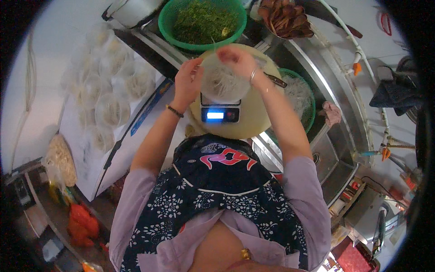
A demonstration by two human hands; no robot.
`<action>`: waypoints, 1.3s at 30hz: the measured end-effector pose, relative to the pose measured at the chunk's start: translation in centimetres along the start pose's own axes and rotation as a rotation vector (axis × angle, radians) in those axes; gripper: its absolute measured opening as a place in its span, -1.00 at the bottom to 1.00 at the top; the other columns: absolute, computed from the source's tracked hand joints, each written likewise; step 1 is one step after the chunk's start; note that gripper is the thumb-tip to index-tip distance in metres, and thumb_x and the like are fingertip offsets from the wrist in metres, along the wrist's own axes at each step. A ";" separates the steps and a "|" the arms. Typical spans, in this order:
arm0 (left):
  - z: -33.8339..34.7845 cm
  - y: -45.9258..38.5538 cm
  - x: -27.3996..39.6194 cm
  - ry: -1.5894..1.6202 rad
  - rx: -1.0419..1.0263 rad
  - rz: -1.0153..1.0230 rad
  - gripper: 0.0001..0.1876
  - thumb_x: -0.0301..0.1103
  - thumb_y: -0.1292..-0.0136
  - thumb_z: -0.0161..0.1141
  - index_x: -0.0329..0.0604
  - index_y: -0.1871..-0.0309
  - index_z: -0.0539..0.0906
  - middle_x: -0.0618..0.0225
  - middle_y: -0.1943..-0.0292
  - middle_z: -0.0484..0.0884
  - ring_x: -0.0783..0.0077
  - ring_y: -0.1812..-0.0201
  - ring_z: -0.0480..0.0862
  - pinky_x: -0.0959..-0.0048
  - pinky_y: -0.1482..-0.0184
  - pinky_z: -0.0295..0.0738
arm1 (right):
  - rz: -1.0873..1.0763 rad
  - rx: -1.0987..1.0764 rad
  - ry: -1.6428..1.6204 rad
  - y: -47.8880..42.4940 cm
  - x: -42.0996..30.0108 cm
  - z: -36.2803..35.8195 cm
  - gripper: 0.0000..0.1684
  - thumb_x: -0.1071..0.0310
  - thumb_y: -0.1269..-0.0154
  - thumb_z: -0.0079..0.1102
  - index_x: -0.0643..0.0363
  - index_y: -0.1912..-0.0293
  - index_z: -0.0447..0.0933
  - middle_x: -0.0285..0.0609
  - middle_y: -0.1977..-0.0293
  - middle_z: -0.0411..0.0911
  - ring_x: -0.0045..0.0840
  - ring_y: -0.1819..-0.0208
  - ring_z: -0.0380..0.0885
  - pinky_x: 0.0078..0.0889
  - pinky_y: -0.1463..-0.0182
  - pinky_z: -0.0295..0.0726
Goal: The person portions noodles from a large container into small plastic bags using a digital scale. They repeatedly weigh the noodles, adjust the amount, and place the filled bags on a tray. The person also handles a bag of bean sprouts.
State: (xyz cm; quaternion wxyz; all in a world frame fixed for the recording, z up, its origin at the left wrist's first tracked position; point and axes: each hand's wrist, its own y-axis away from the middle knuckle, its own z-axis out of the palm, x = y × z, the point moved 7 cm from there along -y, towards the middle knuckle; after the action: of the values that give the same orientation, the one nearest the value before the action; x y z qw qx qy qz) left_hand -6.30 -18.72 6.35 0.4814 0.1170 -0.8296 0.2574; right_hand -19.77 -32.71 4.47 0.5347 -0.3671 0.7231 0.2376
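Note:
A clear plastic bowl of thin, pale, translucent noodles sits on a small digital scale with a lit display. Under the scale is a round, yellowish board. My left hand is at the bowl's left rim, fingers bent; whether they grip the rim or strands is unclear. Blurred by motion, my right hand bends over the bowl's far right side, with a thin strand near its fingertips. What it grips is hidden. A dark-handled knife lies by my right wrist, its blade partly covered.
Several clear bowls of noodles crowd the white surface at left. A green basket of chopped greens stands beyond the board. More noodles fill another green basket at right, beside a metal sink and a pink cloth.

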 end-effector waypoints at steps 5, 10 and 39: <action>4.0 0.1 2.4 -0.150 -0.280 0.288 -0.74 -0.35 -0.36 0.12 -0.21 -0.04 0.62 0.12 0.04 0.64 0.07 0.03 0.63 0.21 -0.02 0.51 | -0.436 -0.364 0.921 8.7 -1.7 5.7 -0.61 0.48 -0.06 0.15 0.07 0.05 0.60 -0.07 0.05 0.60 -0.17 -0.03 0.56 -0.19 -0.14 0.57; 8.5 3.1 1.9 -0.448 -0.842 0.433 -0.74 -0.34 -0.37 0.08 -0.17 -0.05 0.62 0.05 0.08 0.63 -0.06 0.03 0.60 0.13 -0.05 0.52 | 0.203 0.188 0.152 14.7 2.1 -2.8 -0.61 0.44 -0.06 0.14 0.08 0.05 0.59 -0.05 0.00 0.57 -0.17 -0.15 0.48 -0.09 -0.30 0.41; 6.7 1.1 7.7 -0.476 -0.561 0.158 -0.62 -0.44 -0.24 0.24 -0.13 -0.15 0.58 -0.03 -0.23 0.47 -0.05 -0.22 0.50 0.24 -0.22 0.43 | 1.287 -0.030 0.636 35.9 42.6 -9.0 -0.37 0.12 -0.28 0.24 -0.03 -0.30 0.36 0.05 -0.25 0.43 0.01 -0.22 0.44 0.03 -0.13 0.53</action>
State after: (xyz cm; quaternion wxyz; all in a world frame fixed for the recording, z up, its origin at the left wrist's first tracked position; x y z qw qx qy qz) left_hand -15.67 -20.99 9.91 0.2673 -0.0273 -0.9630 0.0223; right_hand -60.09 -28.93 -34.85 0.0470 0.0732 0.9135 0.3974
